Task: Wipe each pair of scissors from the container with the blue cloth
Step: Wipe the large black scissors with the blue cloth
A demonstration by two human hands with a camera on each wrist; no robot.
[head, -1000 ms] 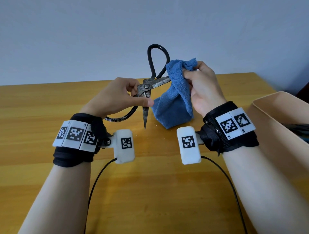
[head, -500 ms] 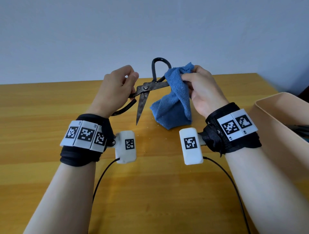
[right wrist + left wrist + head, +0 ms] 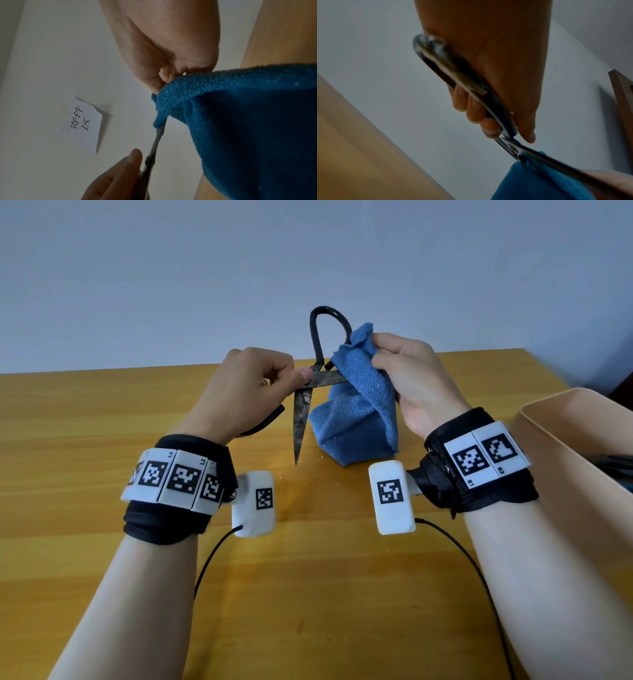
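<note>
The step in hand is wiping one blade of an opened pair of scissors (image 3: 303, 405), held above the tabletop (image 3: 85, 412). Left of the scissors' pivot, the left hand (image 3: 246, 392) grips the lower handle loop, with thumb and forefinger pinching at the pivot. One blade points down toward the tabletop; the other runs right from the pivot into the cloth (image 3: 359, 409). Right of the pivot, the right hand (image 3: 411, 378) pinches the cloth folded over that blade, and the cloth's lower folds rest on the tabletop. The container (image 3: 561, 440) stands well right of the scissors, with dark items inside, too obscured to identify. The next move probably calls for drawing the cloth along the covered blade toward its tip, fingers kept off the edge, then treating the exposed blade. The left wrist view alone shows the fingers (image 3: 474, 108) curled through the handle loop. The right wrist view alone shows a paper label (image 3: 80, 124) on the wall. Only the head view shows the container.
</note>
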